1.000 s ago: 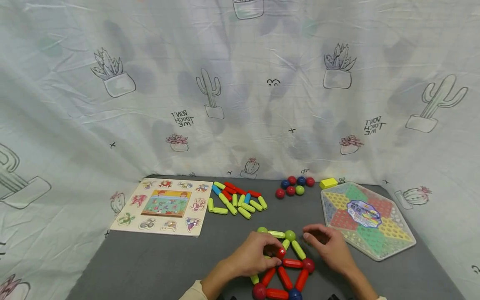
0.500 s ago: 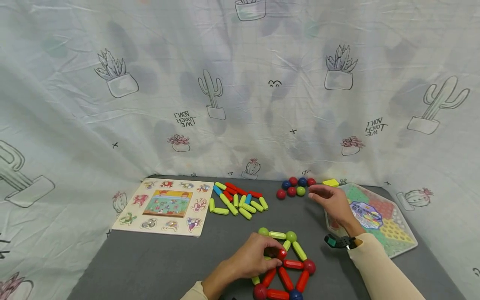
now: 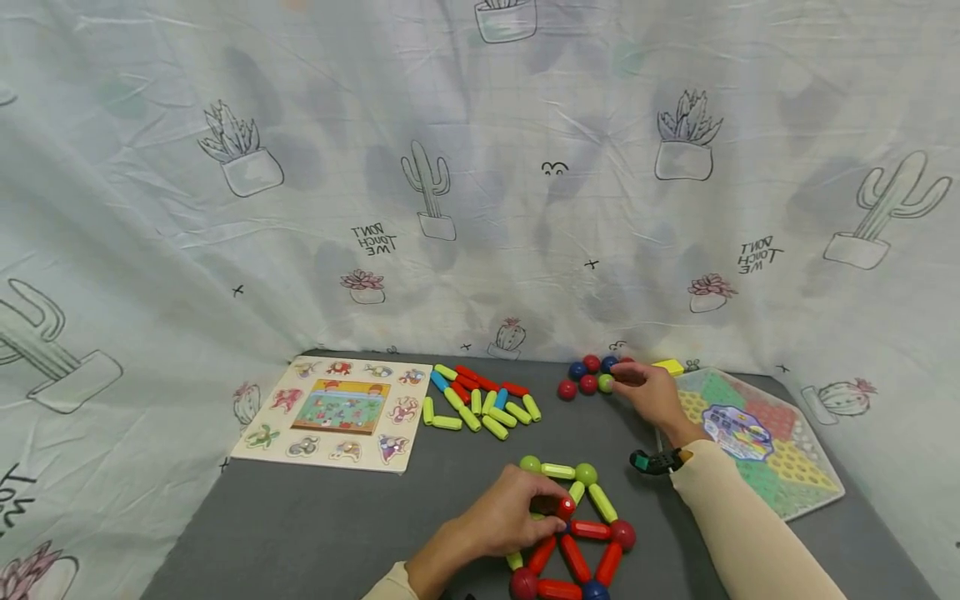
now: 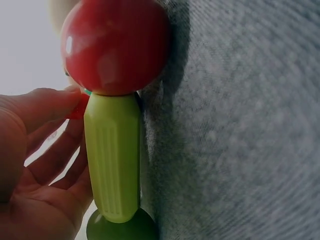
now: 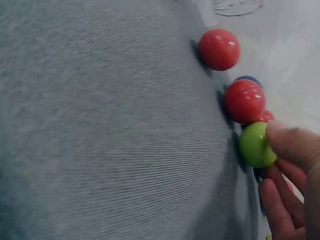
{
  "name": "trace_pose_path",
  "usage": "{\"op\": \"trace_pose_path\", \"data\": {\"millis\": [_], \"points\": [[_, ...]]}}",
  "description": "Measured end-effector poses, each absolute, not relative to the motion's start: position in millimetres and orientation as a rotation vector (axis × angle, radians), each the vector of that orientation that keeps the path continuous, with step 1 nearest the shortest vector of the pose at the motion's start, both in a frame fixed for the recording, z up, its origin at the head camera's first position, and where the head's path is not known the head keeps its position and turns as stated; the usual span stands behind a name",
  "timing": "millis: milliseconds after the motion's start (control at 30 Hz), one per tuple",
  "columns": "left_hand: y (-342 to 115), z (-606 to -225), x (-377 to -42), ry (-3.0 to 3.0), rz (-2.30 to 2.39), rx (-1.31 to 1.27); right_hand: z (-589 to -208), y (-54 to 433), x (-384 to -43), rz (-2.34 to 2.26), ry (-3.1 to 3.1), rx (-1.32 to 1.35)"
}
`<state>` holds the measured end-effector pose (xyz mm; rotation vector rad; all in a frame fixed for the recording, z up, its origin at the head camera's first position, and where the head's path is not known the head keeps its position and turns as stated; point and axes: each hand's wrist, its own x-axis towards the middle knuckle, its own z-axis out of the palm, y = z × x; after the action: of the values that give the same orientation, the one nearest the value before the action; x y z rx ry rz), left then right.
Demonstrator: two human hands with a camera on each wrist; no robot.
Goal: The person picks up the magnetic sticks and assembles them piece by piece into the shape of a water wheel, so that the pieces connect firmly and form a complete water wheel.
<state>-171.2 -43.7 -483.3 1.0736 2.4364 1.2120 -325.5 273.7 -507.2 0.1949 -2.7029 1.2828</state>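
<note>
My left hand (image 3: 506,515) pinches a short red rod (image 3: 567,507) upright over the middle of a flat frame of balls and rods. In the left wrist view, a red ball (image 4: 117,47) and a yellow-green rod (image 4: 114,155) of that frame partly cover the held rod. Farther back, my right hand (image 3: 651,398) reaches into a cluster of loose balls, thumb right at a green ball (image 5: 257,145) and fingers slightly bent beyond it. Red balls (image 5: 245,101) lie beside the green one; a blue ball (image 3: 609,364) is close by the fingertips.
Loose yellow-green, red and blue rods (image 3: 495,427) lie at the back centre. A wooden puzzle board (image 3: 251,442) is on the left. On the right, a hexagonal board game (image 3: 795,479) sits partly under the right arm, with a yellow block (image 3: 670,367) behind it.
My right hand has moved from beside the frame back to the ball cluster, its thumb now at the green ball. The left hand keeps its pinch on the red rod.
</note>
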Motion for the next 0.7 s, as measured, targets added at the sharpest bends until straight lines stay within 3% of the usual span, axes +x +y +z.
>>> {"op": "trace_pose_path", "data": {"millis": [367, 567, 700], "points": [[-42, -484, -172, 2.449, 1.178, 1.06, -500, 272, -309, 1.246, -2.643, 0.154], [-43, -485, -171, 2.456, 1.184, 1.087, -482, 259, -265, 1.626, -2.504, 0.216], [-43, -486, -172, 2.446, 1.207, 1.091, -467, 244, -224, 1.87, -2.367, 0.427]]}}
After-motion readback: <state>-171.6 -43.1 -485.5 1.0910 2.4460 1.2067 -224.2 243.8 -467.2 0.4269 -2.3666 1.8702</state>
